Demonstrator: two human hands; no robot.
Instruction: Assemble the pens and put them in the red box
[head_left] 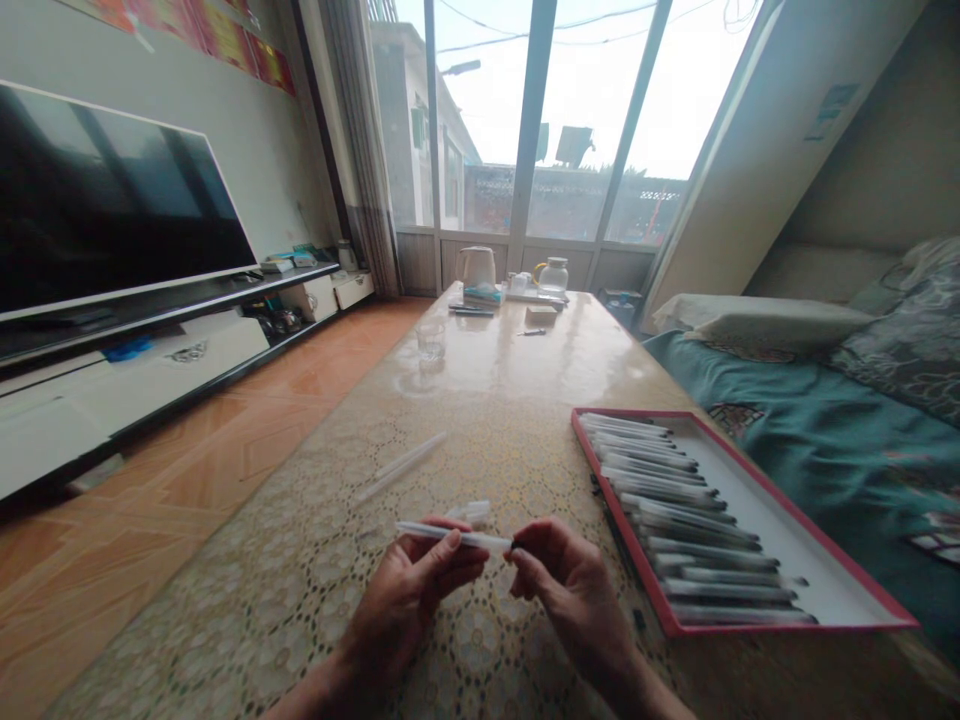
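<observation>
My left hand (401, 585) is closed around a translucent white pen (480, 540), thumb on top of its barrel. The pen lies nearly level, its right end turned toward my right hand (566, 580). There, my right thumb and forefinger pinch a small black end piece (514, 546) against the barrel; whether it is seated in the tube cannot be made out. Just beyond my left fingers lie clear white pen caps (474, 510), partly hidden. Farther off, thin clear tubes (405, 465) rest on the patterned tablecloth (300, 520).
At the right, a red-rimmed tray (795, 520) holds many pens (697, 530) in a row. Dark thin pieces lie along its left side. A drinking glass (430, 343), a kettle (478, 270) and a glass jar (553, 275) stand farther back. A bed or sofa (765, 400) borders the table's right.
</observation>
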